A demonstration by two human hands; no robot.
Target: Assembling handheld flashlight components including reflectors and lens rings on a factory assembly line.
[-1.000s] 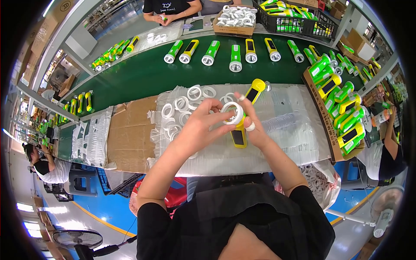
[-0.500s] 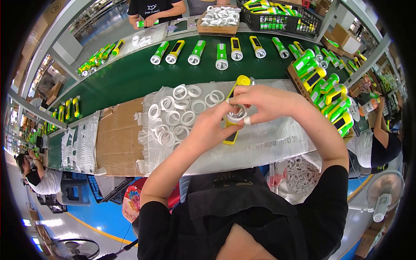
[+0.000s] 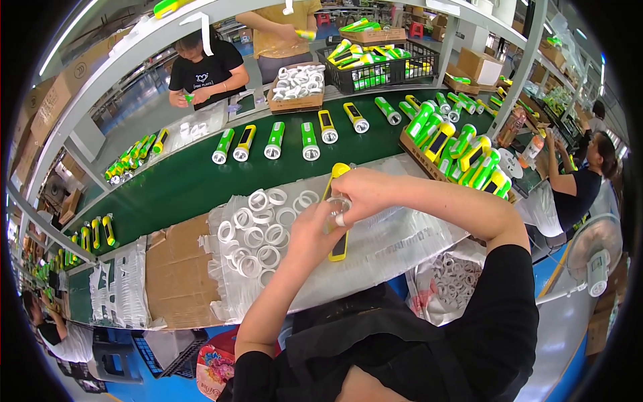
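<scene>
Both my hands close round the round, clear front end of a flashlight point(image 3: 339, 203), over the plastic-covered work surface. My left hand point(image 3: 309, 232) grips it from the left, with fingers and thumb bent about its rim. On the other side my right hand point(image 3: 365, 194) pinches the rim; a white band circles one finger. Yellow casing with a dark panel point(image 3: 339, 248) shows below the hands, and more yellow above them; whether it is all one flashlight I cannot tell. Several loose white rings point(image 3: 253, 236) lie left of my hands.
Beyond the work surface runs a green belt point(image 3: 194, 187) with spaced-out flashlights. A carton point(image 3: 418, 155) of flashlights stands to the right. White rings fill a bag point(image 3: 432, 295) below the table edge. Co-workers sit across the belt and at the right.
The view has tipped up, showing more of the far side. My hands stay together on the flashlight's front end, and the fingers now cover more of it.
</scene>
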